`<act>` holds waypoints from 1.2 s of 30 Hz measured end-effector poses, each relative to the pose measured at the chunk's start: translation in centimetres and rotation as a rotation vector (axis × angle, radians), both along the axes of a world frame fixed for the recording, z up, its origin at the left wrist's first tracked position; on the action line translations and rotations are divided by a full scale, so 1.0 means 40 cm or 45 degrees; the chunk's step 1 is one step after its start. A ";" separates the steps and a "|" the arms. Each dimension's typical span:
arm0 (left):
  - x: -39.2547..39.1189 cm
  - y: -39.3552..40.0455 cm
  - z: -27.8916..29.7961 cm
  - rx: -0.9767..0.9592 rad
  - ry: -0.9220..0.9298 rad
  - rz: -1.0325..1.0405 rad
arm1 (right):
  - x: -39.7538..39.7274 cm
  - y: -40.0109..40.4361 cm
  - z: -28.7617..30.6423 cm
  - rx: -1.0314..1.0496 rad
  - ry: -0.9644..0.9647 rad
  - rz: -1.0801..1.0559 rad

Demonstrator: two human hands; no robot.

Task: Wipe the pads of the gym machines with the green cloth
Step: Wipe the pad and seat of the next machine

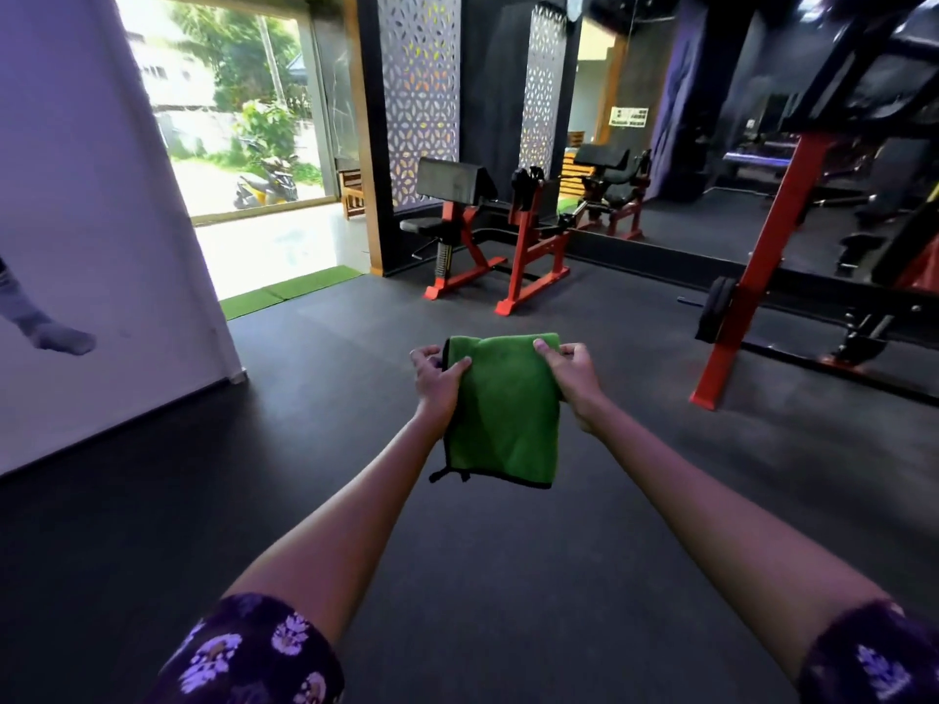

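A folded green cloth (503,409) with a black hem hangs in front of me over the dark floor. My left hand (437,379) grips its upper left corner and my right hand (571,370) grips its upper right corner, both arms stretched forward. Ahead by the wall stands a red-framed curl bench with a black arm pad (452,182) and a small black seat pad (424,226). Both pads are well beyond my hands.
A second red frame (531,256) stands right of the bench, in front of a wall mirror (660,144). A large red and black rack machine (762,246) fills the right side. A white wall (101,246) is on the left, with another person's hand (63,340) at its edge. An open doorway (254,144) lies beyond.
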State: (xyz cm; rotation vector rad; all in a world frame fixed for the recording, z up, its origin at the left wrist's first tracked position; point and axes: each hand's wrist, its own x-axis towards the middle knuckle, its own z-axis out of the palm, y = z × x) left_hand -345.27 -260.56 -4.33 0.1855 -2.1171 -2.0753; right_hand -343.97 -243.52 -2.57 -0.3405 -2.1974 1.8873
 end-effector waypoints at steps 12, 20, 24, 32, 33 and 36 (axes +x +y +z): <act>-0.674 0.139 0.057 -0.176 0.019 0.311 | -0.718 0.138 0.065 -0.347 -0.028 0.492; -1.136 0.099 -0.011 -0.427 0.123 0.416 | -1.248 0.084 -0.017 -0.326 -0.065 0.474; -1.399 0.074 0.002 -0.351 0.074 0.515 | -1.520 0.012 -0.032 -0.108 0.053 0.269; -1.902 0.043 0.034 -0.113 -0.118 0.595 | -2.000 -0.039 0.013 0.350 0.319 0.186; -1.975 0.031 0.031 -0.093 -0.124 0.570 | -2.074 -0.038 0.012 0.365 0.345 0.204; -2.170 0.012 0.026 -0.058 -0.060 0.522 | -2.269 -0.039 0.009 0.384 0.409 0.203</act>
